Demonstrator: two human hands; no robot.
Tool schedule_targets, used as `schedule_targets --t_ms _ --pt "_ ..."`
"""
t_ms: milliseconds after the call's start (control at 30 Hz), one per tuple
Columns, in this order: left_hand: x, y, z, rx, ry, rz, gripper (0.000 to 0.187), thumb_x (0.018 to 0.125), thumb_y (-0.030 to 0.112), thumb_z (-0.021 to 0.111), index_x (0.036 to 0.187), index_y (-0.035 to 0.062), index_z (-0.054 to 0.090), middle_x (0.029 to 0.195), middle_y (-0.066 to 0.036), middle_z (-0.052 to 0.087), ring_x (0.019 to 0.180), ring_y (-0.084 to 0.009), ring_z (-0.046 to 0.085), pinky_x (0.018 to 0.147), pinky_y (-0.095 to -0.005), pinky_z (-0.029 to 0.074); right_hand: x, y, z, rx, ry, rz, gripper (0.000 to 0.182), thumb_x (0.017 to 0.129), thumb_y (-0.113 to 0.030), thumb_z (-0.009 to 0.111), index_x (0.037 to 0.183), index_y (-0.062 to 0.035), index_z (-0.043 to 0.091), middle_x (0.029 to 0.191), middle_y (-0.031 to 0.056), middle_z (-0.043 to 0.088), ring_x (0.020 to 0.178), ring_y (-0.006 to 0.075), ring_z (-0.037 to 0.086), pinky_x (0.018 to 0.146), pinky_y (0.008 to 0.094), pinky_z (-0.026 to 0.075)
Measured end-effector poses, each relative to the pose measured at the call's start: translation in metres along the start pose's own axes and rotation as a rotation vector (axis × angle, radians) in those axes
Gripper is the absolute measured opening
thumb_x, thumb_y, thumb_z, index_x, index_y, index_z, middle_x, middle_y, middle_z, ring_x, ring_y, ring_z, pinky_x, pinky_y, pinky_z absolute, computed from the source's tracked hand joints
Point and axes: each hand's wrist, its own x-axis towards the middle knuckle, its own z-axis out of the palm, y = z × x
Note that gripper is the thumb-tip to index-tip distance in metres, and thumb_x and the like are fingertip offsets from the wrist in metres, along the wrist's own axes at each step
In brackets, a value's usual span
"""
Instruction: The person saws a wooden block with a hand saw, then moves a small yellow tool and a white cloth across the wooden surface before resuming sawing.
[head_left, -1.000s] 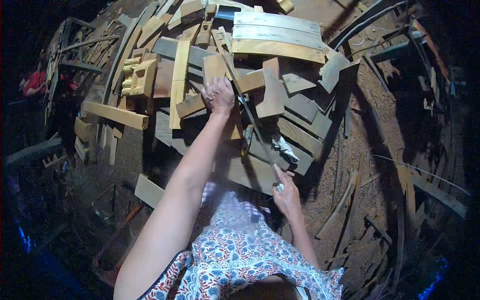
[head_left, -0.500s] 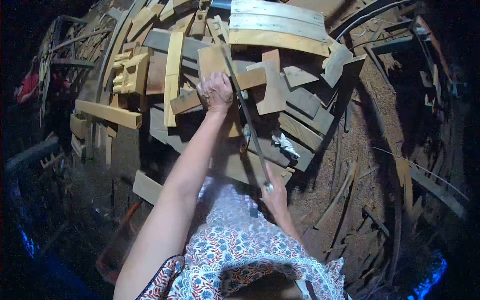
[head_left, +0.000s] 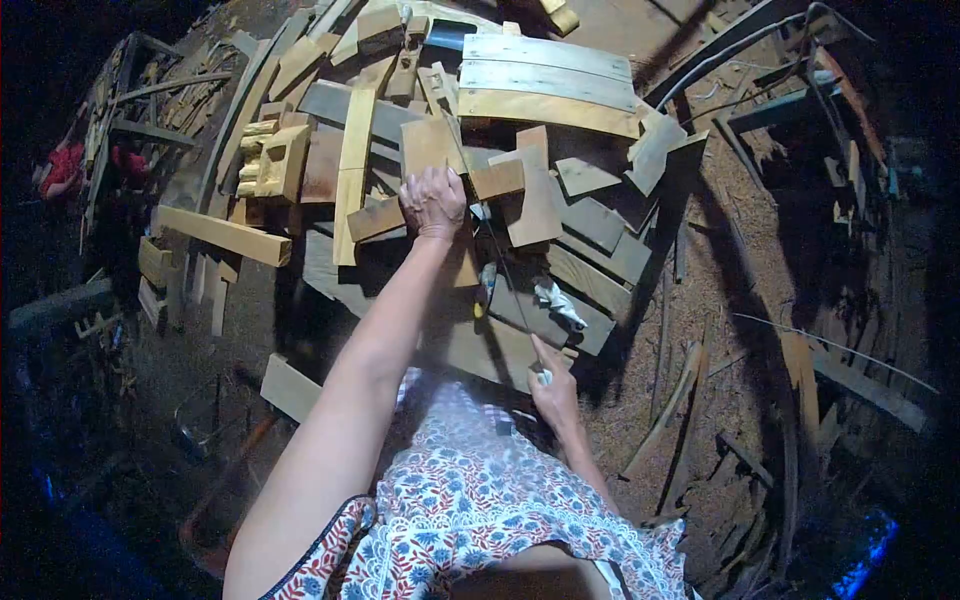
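My left hand (head_left: 435, 203) is closed over a wooden block, pressing it down where a short tan board (head_left: 431, 147) meets a crosswise wood strip (head_left: 497, 181). Just to its right runs the thin blade of a handsaw (head_left: 512, 285), seen nearly edge-on. Its far end lies beside the tan board and its near end reaches my right hand (head_left: 555, 392). The fingers of that hand are wrapped around the saw's handle, which is mostly hidden. A crumpled white scrap (head_left: 560, 305) and a small yellow-tipped object (head_left: 484, 292) lie near the blade.
A slatted panel (head_left: 547, 85) lies at the far side. Left of my hand are a long pale plank (head_left: 355, 180), a carved block (head_left: 275, 165) and a beam (head_left: 222, 235). Sawdust and offcuts cover the ground (head_left: 740, 330) at right. A person in red (head_left: 62, 170) is far left.
The saw blade has turned more edge-on, and my right hand sits slightly lower and farther right. My left hand keeps its hold on the wood. The whole view has shifted a little.
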Motion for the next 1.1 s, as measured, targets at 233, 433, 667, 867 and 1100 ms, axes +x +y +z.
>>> schedule_targets --t_ms 233,433,667,867,1100 --pt "0.002 0.012 -0.001 -0.004 -0.018 0.022 0.02 0.083 0.025 0.046 0.07 0.0123 0.055 0.075 -0.007 0.054 0.075 -0.0271 0.051 0.067 -0.0413 0.036 -0.002 -0.003 -0.001 0.028 -0.003 0.006 0.053 0.08 -0.006 0.058 0.13 -0.0113 0.045 0.12 0.0154 0.055 0.108 0.0193 0.055 0.087 0.0281 0.043" --pt "-0.006 0.024 0.001 0.007 -0.042 0.026 0.023 0.084 0.027 0.045 0.073 0.0108 0.057 0.08 -0.008 0.055 0.079 -0.0272 0.051 0.069 -0.0416 0.036 0.007 -0.009 0.004 0.125 0.172 -0.155 0.052 0.08 -0.005 0.059 0.13 -0.0086 0.045 0.118 0.0148 0.057 0.106 0.0187 0.056 0.086 0.0279 0.044" --pt "-0.004 0.023 0.007 -0.021 -0.057 -0.015 0.028 0.084 0.03 0.045 0.073 0.0087 0.06 0.079 -0.012 0.056 0.077 -0.0306 0.053 0.07 -0.0439 0.038 0.012 -0.022 -0.004 0.153 0.156 -0.125 0.049 0.081 -0.007 0.059 0.129 -0.0081 0.045 0.12 0.0169 0.055 0.109 0.0239 0.055 0.09 0.0302 0.042" --pt "-0.003 0.027 0.0 0.005 -0.061 -0.012 0.028 0.081 0.033 0.048 0.075 0.0082 0.06 0.081 -0.012 0.057 0.079 -0.0312 0.053 0.07 -0.0444 0.038 0.009 -0.01 0.008 0.015 0.206 -0.16 0.051 0.082 -0.015 0.06 0.13 -0.0225 0.046 0.098 0.0195 0.059 0.088 0.0346 0.059 0.076 0.0404 0.047" --pt "-0.002 0.024 0.004 0.094 -0.153 -0.03 0.023 0.079 0.029 0.051 0.08 0.0086 0.06 0.085 -0.011 0.057 0.083 -0.031 0.053 0.074 -0.0436 0.038 0.006 -0.002 0.008 -0.039 0.225 -0.227 0.052 0.081 -0.016 0.061 0.13 -0.0237 0.046 0.092 0.0186 0.058 0.085 0.0357 0.059 0.075 0.0415 0.048"
